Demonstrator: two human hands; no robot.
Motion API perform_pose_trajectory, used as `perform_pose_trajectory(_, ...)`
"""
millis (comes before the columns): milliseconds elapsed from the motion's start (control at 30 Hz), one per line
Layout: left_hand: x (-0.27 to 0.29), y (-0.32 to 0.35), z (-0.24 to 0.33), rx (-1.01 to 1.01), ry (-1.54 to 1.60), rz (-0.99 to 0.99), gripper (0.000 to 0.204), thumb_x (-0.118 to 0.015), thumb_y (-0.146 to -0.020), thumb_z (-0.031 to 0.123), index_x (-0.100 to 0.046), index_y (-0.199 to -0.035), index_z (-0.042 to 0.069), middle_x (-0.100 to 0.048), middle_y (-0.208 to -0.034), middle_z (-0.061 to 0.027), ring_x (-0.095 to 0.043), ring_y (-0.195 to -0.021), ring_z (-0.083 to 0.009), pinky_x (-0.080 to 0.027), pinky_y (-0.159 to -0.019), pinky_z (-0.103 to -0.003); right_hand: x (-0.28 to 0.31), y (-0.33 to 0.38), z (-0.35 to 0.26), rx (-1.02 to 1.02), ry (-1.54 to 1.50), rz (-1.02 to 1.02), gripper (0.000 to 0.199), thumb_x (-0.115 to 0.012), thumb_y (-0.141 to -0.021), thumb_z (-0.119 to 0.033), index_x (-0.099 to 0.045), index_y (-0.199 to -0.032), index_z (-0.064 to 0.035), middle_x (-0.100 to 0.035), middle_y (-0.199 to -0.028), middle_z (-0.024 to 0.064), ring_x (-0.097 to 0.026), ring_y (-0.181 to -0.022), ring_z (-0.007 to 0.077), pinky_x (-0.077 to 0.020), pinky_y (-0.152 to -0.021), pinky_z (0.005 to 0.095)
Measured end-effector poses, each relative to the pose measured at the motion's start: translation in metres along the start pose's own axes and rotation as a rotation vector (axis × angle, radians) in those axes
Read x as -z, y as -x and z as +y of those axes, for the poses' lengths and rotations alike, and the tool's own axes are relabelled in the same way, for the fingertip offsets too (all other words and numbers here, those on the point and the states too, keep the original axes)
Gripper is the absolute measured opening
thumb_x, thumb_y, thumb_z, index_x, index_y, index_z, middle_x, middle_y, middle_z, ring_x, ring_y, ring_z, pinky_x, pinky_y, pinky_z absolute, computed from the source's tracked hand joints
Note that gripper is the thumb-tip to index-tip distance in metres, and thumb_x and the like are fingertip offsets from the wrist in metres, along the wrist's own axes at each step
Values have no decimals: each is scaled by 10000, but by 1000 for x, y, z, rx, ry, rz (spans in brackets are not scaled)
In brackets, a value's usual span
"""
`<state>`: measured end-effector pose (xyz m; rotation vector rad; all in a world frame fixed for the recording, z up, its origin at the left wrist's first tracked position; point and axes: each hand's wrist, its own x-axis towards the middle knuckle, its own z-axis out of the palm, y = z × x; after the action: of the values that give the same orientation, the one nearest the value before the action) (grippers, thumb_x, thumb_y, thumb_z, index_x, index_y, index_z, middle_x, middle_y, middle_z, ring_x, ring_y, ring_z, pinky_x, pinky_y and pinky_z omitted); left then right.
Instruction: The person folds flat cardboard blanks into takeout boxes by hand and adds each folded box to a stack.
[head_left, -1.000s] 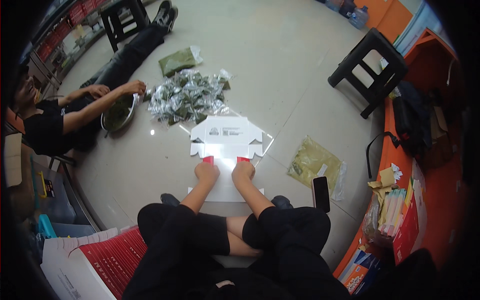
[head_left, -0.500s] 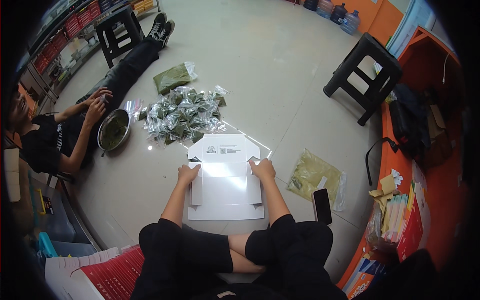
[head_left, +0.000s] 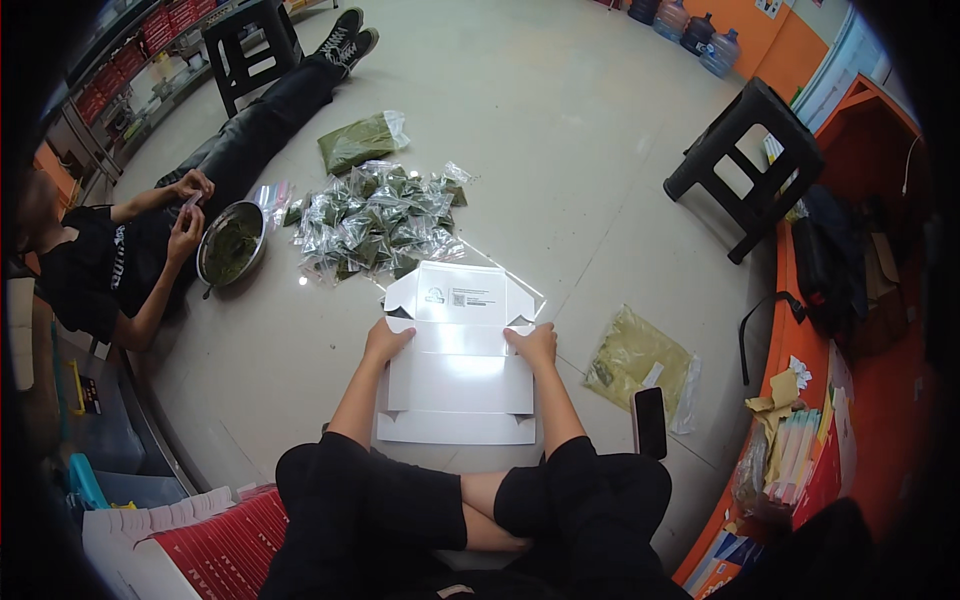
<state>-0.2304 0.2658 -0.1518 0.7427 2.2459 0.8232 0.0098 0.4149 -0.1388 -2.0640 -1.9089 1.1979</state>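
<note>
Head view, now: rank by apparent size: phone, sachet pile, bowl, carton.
Largest to smallest, as they look in the picture:
1. Carton
2. Sachet pile
3. Bowl
4. Phone
Carton sits nearer the camera than the pile, so their true order is unsure.

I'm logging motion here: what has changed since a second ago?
The left hand has moved left and the right hand right, from close together to opposite sides of the white carton. The co-worker's reaching hand has drawn back toward the other. The pile of bags and phone stayed put.
</note>
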Motion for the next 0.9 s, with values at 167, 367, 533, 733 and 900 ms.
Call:
perform_pose_trajectory(167, 5, 9, 8, -45, 352, -105, 280, -665, -741, 133, -609, -994, 25, -651, -896, -87, -618, -781, -186, -479, -693, -310, -5, 3, 1, 4, 78, 146, 901, -765, -601, -403, -326, -1189, 120, -383, -1225, 282, -413, -1152, 361, -398, -942, 399)
perform_pose_trajectory(367, 19, 18, 24, -70, 499, -175, 304, -644, -780, 128, -552, -1049, 21, -620, -858, -46, -564, -704, -136, -474, -634, -288, 5, -6, 7, 14, -216, 96, 979, -780, -597, -352, -227, -1223, 158, -548, -1054, 250, -602, -888, 326, -516, -733, 339)
perform_pose_trajectory(533, 30, 14, 19, -130, 310, -106, 336, -706, -727, 187, -587, -995, 23, -643, -841, -69, -598, -664, -150, -488, -602, -292, 22, 1, 4, 122, -440, -99, 593, -783, -614, -253, -491, -999, 91, -626, -832, 137, -609, -643, 198, -503, -570, 284)
perform_pose_trajectory(733, 29, 6, 1, -48, 184, -83, 321, -766, -624, 256, -663, -823, 27, -655, -732, -93, -627, -634, -170, -494, -583, -287, 24, 4, -2, 196, -385, -266, 283, -750, -629, -185, -649, -812, 5, -648, -758, 97, -612, -628, 151, -486, -574, 270)
perform_pose_trajectory(900, 25, -4, -2, 40, 153, -142, 310, -751, -608, 250, -673, -801, 21, -657, -708, -87, -629, -621, -176, -496, -581, -293, 14, -5, 5, 323, -330, -258, 341, -721, -648, -250, -644, -850, 14, -653, -782, 127, -633, -690, 217, -495, -637, 312)
